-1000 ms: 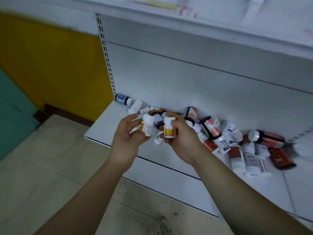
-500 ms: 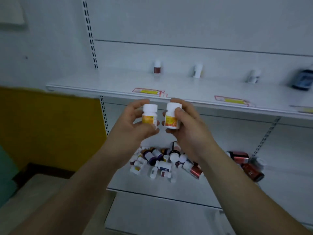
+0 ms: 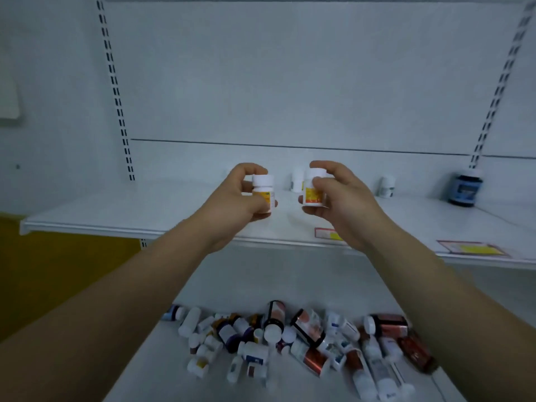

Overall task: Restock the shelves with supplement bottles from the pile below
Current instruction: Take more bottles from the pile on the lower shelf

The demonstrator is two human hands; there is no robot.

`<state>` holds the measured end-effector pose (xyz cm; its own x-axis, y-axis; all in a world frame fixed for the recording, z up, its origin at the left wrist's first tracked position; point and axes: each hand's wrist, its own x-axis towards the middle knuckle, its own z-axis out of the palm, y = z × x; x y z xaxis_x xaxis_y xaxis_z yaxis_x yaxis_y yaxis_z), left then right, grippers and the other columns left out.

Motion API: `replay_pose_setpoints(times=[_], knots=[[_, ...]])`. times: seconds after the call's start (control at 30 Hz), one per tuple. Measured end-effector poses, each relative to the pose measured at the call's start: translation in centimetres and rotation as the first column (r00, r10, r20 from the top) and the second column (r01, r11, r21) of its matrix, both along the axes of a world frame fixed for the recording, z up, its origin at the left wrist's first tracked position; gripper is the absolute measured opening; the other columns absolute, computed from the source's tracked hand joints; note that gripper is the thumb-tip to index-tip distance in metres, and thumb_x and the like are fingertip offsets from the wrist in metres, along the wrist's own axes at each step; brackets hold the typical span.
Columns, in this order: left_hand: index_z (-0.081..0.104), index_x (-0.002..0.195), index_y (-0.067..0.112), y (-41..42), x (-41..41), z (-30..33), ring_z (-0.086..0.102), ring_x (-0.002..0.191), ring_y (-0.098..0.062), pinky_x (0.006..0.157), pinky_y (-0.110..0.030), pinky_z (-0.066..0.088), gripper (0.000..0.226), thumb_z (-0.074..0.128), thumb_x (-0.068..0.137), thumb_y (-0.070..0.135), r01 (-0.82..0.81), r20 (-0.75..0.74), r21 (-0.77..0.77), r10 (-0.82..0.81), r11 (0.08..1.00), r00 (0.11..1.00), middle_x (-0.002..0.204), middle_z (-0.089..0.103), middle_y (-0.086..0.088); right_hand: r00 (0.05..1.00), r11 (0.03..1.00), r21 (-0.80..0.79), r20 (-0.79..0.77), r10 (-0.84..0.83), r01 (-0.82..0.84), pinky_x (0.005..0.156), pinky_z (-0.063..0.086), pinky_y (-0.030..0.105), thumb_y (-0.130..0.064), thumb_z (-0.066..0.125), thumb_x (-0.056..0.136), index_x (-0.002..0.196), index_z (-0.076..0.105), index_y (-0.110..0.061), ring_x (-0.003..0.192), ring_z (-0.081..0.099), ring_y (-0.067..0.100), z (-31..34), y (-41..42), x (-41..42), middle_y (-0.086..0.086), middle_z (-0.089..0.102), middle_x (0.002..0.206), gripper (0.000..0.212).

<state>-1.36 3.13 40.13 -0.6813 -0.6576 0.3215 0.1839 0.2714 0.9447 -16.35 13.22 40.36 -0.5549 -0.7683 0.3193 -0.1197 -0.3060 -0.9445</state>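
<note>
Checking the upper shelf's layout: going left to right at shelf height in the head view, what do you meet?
Left hand with its bottle → right hand with its bottle → small white bottle → dark blue-labelled bottle.

Dim, bluish light; soft blur, edges bowed.

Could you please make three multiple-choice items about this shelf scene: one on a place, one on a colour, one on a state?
1. Where does the dark blue jar stand?
A. on the upper shelf, at the right
B. in the pile
C. in a hand

2. What colour are the caps of the two held bottles?
A. red
B. white
C. black

3. How do most bottles in the pile lie?
A. upright in rows
B. tipped and jumbled
C. boxed

Answers:
1 A, it stands upright there.
2 B, the left bottle and right bottle show white caps.
3 B, they lie overlapping on their sides.
</note>
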Motion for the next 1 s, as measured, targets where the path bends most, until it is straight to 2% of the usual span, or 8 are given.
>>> replay_pose_setpoints(times=[0.1, 0.17, 0.3, 0.4, 0.57, 0.67, 0.8, 1.0], knots=[[0.049, 0.095, 0.036, -1.4, -4.0, 0.6, 0.062, 0.098, -0.027, 0.09, -0.04, 0.053, 0.044, 0.064, 0.079, -0.002, -0.065, 0.167, -0.211, 0.102, 0.975, 0.981, 0.105, 0.053, -0.002, 0.991, 0.992, 0.117, -0.133, -0.031, 0.047, 0.08, 0.058, 0.04, -0.008, 0.054, 0.092, 0.109, 0.06, -0.025, 0.083, 0.063, 0.024, 1.1, -1.0, -3.9, 0.008, 0.057, 0.102, 0.025], [0.046, 0.1, 0.037, -2.3, -6.4, 0.9, 0.06, 0.099, -0.028, 0.084, -0.037, 0.051, 0.044, 0.067, 0.079, 0.004, -0.053, 0.287, -0.326, 0.152, 0.944, 0.946, 0.102, 0.051, 0.005, 0.965, 0.975, 0.197, -0.258, -0.052, 0.105, 0.082, 0.056, 0.035, -0.013, 0.056, 0.091, 0.112, 0.057, -0.026, 0.084, 0.061, 0.019, 1.6, -2.0, -6.4, 0.003, 0.058, 0.102, 0.024], [0.041, 0.112, 0.032, -4.1, -10.2, 0.1, 0.058, 0.094, -0.026, 0.07, -0.025, 0.047, 0.05, 0.066, 0.081, 0.002, 0.001, 0.415, -0.387, 0.173, 0.922, 0.893, 0.103, 0.05, 0.002, 0.895, 0.933, 0.308, -0.444, -0.031, 0.185, 0.075, 0.05, 0.029, -0.017, 0.059, 0.091, 0.115, 0.051, -0.026, 0.08, 0.06, 0.016, 1.2, -4.4, -10.7, 0.003, 0.057, 0.103, 0.026], [0.041, 0.112, 0.027, -5.4, -12.2, -1.1, 0.056, 0.084, -0.023, 0.068, -0.027, 0.048, 0.047, 0.066, 0.08, 0.003, -0.004, 0.437, -0.434, 0.214, 0.901, 0.874, 0.102, 0.053, -0.003, 0.851, 0.893, 0.403, -0.524, 0.047, 0.199, 0.071, 0.048, 0.025, -0.015, 0.058, 0.092, 0.12, 0.047, -0.022, 0.076, 0.057, 0.014, 0.1, -5.9, -13.1, 0.001, 0.057, 0.096, 0.03], [0.04, 0.115, 0.026, -7.8, -14.5, -1.9, 0.061, 0.096, -0.029, 0.085, -0.039, 0.051, 0.05, 0.07, 0.079, 0.009, -0.026, 0.456, -0.505, 0.292, 0.863, 0.84, 0.111, 0.054, -0.006, 0.792, 0.866, 0.434, -0.605, 0.075, 0.249, 0.091, 0.05, 0.035, -0.014, 0.059, 0.091, 0.125, 0.049, -0.019, 0.094, 0.058, 0.021, -1.2, -8.4, -15.9, 0.002, 0.056, 0.104, 0.036], [0.041, 0.118, 0.023, -9.0, -15.7, -2.1, 0.061, 0.094, -0.03, 0.085, -0.039, 0.051, 0.05, 0.069, 0.079, 0.009, -0.027, 0.452, -0.535, 0.313, 0.845, 0.836, 0.109, 0.057, -0.008, 0.744, 0.856, 0.434, -0.662, 0.092, 0.281, 0.087, 0.048, 0.035, -0.018, 0.062, 0.089, 0.122, 0.05, -0.019, 0.087, 0.056, 0.022, -1.2, -9.9, -16.9, 0.005, 0.056, 0.101, 0.035], [0.041, 0.121, 0.019, -10.3, -17.0, -2.2, 0.061, 0.093, -0.03, 0.083, -0.035, 0.047, 0.051, 0.069, 0.08, 0.009, -0.016, 0.442, -0.569, 0.322, 0.822, 0.837, 0.108, 0.058, -0.009, 0.722, 0.846, 0.422, -0.689, 0.065, 0.327, 0.074, 0.045, 0.031, -0.02, 0.064, 0.087, 0.115, 0.047, -0.02, 0.079, 0.054, 0.024, -1.2, -11.6, -17.8, 0.008, 0.056, 0.097, 0.033], [0.043, 0.123, 0.017, -11.5, -18.3, -2.6, 0.062, 0.089, -0.028, 0.08, -0.03, 0.046, 0.052, 0.069, 0.079, 0.008, -0.047, 0.406, -0.593, 0.349, 0.804, 0.844, 0.105, 0.061, -0.011, 0.646, 0.837, 0.389, -0.761, 0.057, 0.384, 0.073, 0.037, 0.027, -0.022, 0.06, 0.09, 0.12, 0.047, -0.016, 0.086, 0.051, 0.022, -1.4, -12.7, -18.3, 0.005, 0.055, 0.099, 0.033]])
